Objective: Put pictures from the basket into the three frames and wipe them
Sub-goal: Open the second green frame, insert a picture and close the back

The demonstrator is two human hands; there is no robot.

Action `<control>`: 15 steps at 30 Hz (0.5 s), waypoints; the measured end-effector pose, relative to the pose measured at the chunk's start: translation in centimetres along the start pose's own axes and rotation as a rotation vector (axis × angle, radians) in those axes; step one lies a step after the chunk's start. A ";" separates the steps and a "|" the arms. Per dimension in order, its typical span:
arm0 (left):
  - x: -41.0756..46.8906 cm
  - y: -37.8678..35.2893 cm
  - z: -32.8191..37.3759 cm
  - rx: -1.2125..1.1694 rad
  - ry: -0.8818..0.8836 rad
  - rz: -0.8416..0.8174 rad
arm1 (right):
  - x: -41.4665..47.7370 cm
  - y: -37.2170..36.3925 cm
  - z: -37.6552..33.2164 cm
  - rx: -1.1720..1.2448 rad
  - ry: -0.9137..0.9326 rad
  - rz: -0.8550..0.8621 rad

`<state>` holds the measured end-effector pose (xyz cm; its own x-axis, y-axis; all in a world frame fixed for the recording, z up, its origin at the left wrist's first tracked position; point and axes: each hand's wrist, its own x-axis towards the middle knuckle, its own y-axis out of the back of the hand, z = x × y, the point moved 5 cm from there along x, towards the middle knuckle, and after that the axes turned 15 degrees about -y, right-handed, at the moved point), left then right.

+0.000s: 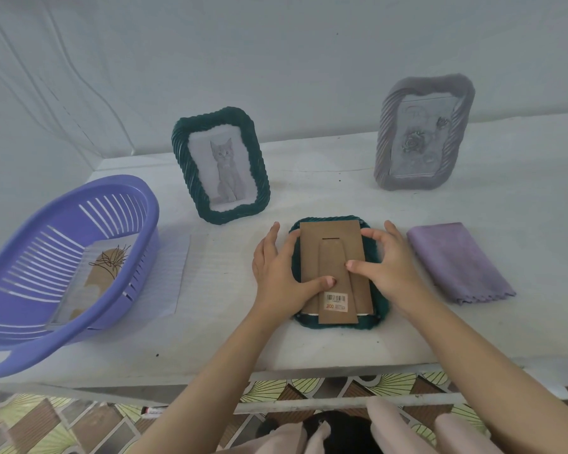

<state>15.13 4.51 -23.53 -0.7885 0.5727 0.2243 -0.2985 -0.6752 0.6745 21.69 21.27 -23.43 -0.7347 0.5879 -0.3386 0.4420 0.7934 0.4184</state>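
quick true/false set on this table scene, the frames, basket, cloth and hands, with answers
1. The dark green ribbed frame lying flat is face down, its brown cardboard back up. True.
2. The purple slotted plastic basket is empty. False: a picture of a plant sketch lies in it.
3. The upright dark green frame shows a grey cat picture. True.
4. The folded purple cloth lies left of the basket. False: it lies right of the flat frame.
5. The right hand holds the cloth. False: it is on the flat frame, as is the left hand.
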 end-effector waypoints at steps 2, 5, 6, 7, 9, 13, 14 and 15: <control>-0.1 0.1 0.2 -0.003 -0.024 0.031 | -0.2 0.0 0.1 0.021 0.034 0.009; -0.2 0.4 0.4 -0.016 -0.059 0.080 | -0.7 0.3 -0.2 0.041 0.108 0.038; -0.3 0.5 0.4 -0.024 -0.064 0.085 | -0.8 0.3 -0.3 0.046 0.131 0.044; -0.3 0.6 0.6 -0.039 -0.064 0.083 | -1.0 0.3 -0.3 0.059 0.149 0.043; -0.4 0.6 1.0 -0.096 -0.054 0.076 | -1.3 0.3 -0.5 0.093 0.172 0.039; -0.5 1.0 1.6 -0.115 -0.072 0.077 | -2.1 0.6 -1.1 0.024 0.239 0.081; -0.5 1.1 1.8 -0.101 -0.094 0.080 | -2.2 0.8 -1.4 -0.007 0.265 0.098; -0.5 1.3 1.9 -0.090 -0.112 0.082 | -2.3 0.9 -1.6 -0.042 0.289 0.115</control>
<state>16.17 4.29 -21.42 -0.7490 0.5589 0.3559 -0.2870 -0.7578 0.5860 22.99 20.38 -20.87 -0.7996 0.5995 -0.0365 0.5135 0.7139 0.4761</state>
